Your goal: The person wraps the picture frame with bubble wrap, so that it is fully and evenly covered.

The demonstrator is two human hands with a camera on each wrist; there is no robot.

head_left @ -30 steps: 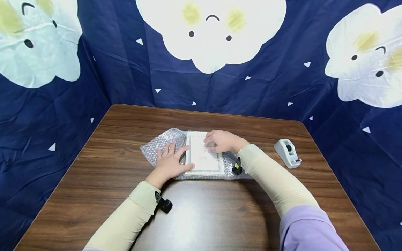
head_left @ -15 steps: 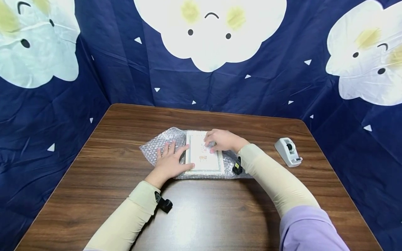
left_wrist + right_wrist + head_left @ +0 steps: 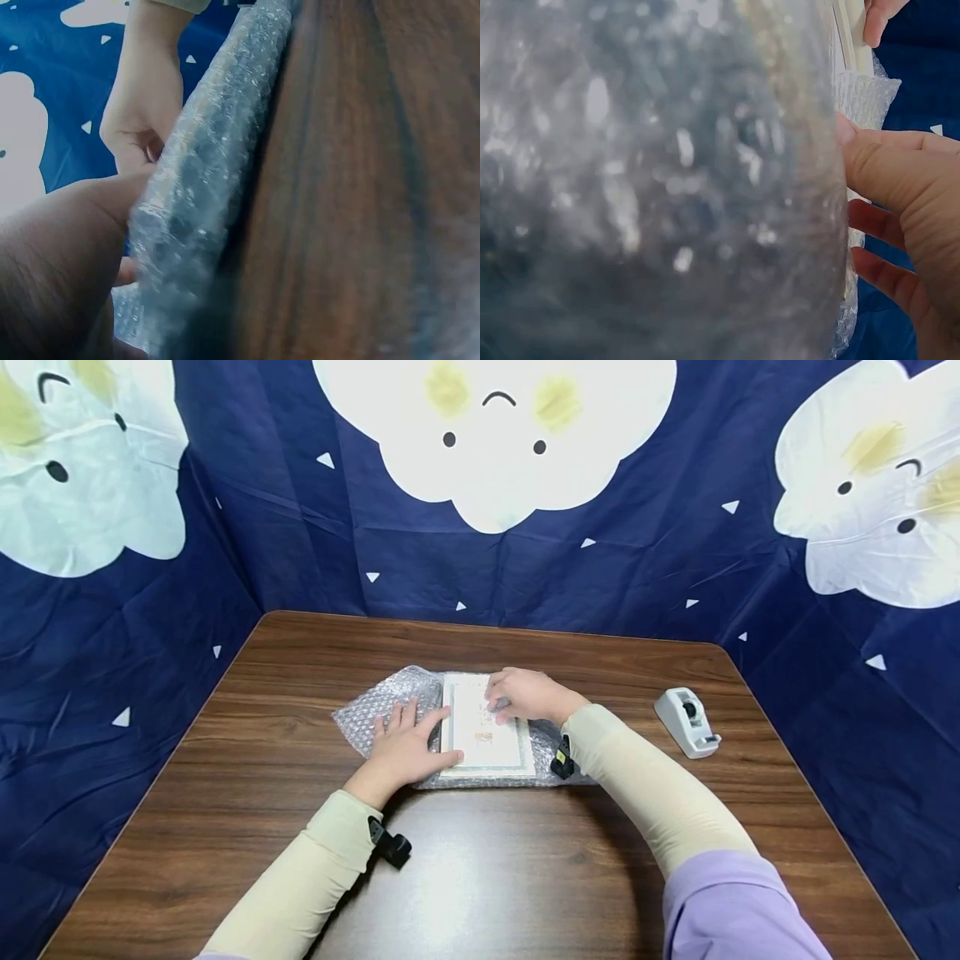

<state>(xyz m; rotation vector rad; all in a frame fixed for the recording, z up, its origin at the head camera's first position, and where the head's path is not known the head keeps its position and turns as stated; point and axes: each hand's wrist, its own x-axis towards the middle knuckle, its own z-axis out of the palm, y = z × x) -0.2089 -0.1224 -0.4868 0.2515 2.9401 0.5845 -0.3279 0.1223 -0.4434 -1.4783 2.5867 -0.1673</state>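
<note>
A flat white rectangular piece with a patterned border, like a framed certificate (image 3: 487, 756), lies on a sheet of bubble wrap (image 3: 401, 689). My left hand (image 3: 405, 752) rests spread across the wrap and the piece's left edge. From the right, my right hand (image 3: 532, 696) reaches over the piece, its fingertips touching the top face. Thumb and fingers of that hand stand apart against the layered wrap in the right wrist view. Bubble wrap (image 3: 660, 180) fills much of that view, blurred. The wrapped edge (image 3: 217, 150) runs past my left hand (image 3: 60, 255) in the left wrist view.
A white tape dispenser (image 3: 686, 722) stands on the brown wooden table (image 3: 510, 868), to the right of my right hand. Behind and beside the table hangs a dark blue cloth (image 3: 300, 543) with white clouds.
Both hands keep nearly the same place on the white piece and the wrap. The head view shifts slightly.
</note>
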